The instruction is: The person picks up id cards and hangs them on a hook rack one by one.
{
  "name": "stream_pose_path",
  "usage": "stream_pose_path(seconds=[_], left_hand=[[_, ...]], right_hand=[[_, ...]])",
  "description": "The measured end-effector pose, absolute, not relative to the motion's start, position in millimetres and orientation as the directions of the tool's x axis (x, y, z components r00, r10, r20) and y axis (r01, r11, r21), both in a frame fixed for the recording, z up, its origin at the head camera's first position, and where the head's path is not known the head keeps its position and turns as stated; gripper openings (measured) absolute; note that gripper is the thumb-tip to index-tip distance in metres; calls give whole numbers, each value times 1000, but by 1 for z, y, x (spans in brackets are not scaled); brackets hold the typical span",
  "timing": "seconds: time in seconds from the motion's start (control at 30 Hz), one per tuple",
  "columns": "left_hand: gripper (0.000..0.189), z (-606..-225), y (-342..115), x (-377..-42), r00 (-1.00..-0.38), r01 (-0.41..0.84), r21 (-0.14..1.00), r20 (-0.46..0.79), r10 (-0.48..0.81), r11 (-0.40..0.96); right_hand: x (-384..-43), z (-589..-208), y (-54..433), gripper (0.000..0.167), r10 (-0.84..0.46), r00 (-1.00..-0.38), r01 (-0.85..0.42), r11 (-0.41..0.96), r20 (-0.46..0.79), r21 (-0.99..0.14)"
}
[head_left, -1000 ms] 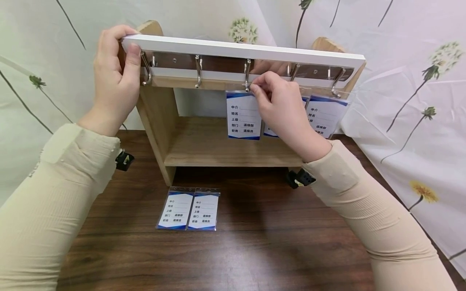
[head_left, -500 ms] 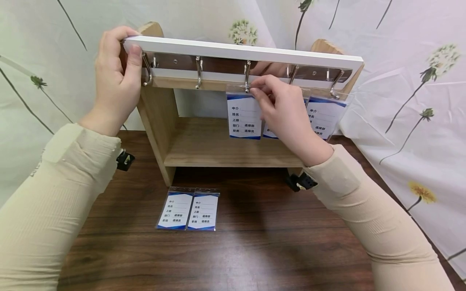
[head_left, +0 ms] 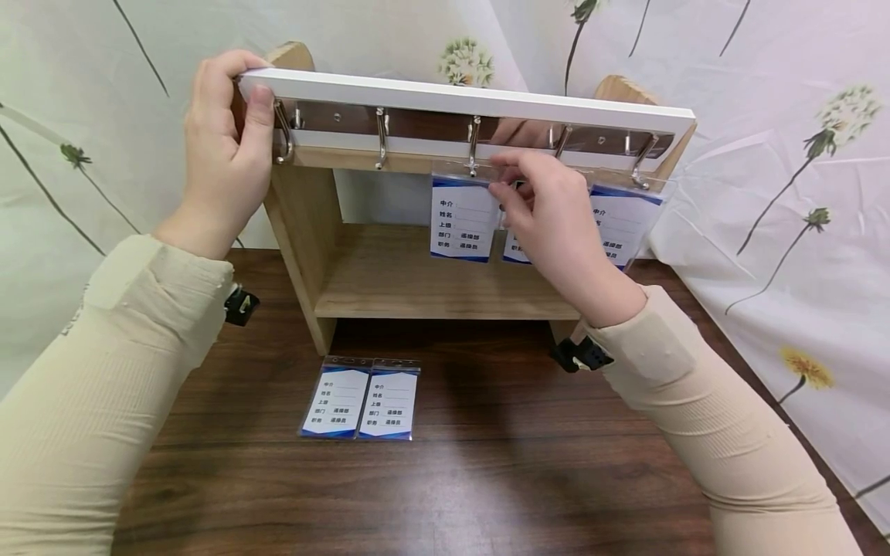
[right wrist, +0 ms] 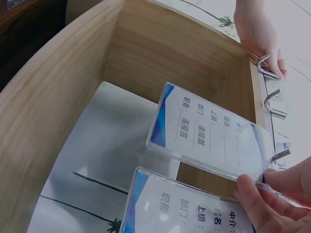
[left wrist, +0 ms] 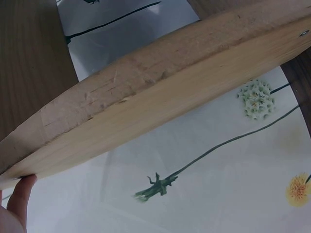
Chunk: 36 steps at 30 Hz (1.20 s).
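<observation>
At the left end of the white hook rack, my left hand holds on, thumb on the front face and fingers over the top. A clear plastic badge holder with a blue and white card hangs at the middle hook. Close by its upper right corner is my right hand, with thumb and index fingertips apart. In the right wrist view those fingertips lie right at the corner of the badge holder. A second badge holder hangs partly hidden behind the right hand.
A third badge holder hangs from the rightmost hook. Two more badge holders lie side by side on the dark wood table. The rack tops a wooden shelf stand, before a flower-printed cloth.
My right hand has drawn slightly right, and its pinching fingers have parted from the badge holder at the middle hook. That badge holder has swung a little. My left hand stays on the rack.
</observation>
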<state>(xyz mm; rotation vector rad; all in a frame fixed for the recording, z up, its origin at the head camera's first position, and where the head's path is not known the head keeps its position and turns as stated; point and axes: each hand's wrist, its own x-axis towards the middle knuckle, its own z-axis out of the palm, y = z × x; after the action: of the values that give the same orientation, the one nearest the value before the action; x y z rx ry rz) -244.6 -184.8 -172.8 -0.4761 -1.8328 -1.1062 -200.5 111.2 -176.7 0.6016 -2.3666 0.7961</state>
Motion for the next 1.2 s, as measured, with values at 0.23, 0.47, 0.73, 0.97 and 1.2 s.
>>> stream_pose_path(seconds=[0.23, 0.47, 0.73, 0.97, 1.2], left_hand=[[29, -173, -185, -244, -502, 698, 482, 857, -118, 530], [28, -173, -186, -244, -498, 707, 487, 858, -127, 513], [30, -172, -185, -241, -508, 690, 490, 852, -127, 533], [30, -171, -184, -241, -513, 689, 490, 850, -119, 534], [30, -172, -183, -243, -506, 697, 486, 854, -120, 527]], right_hand=[[-197, -177, 116, 28, -205, -726, -573, 707, 657, -414], [-191, -180, 122, 28, -150, -722, -586, 652, 675, -482], [-182, -191, 124, 29, -75, -712, -617, 543, 698, -570], [-176, -206, 124, 25, -35, -704, -642, 458, 710, -615], [-175, -224, 125, 25, 7, -754, -614, 351, 657, -707]])
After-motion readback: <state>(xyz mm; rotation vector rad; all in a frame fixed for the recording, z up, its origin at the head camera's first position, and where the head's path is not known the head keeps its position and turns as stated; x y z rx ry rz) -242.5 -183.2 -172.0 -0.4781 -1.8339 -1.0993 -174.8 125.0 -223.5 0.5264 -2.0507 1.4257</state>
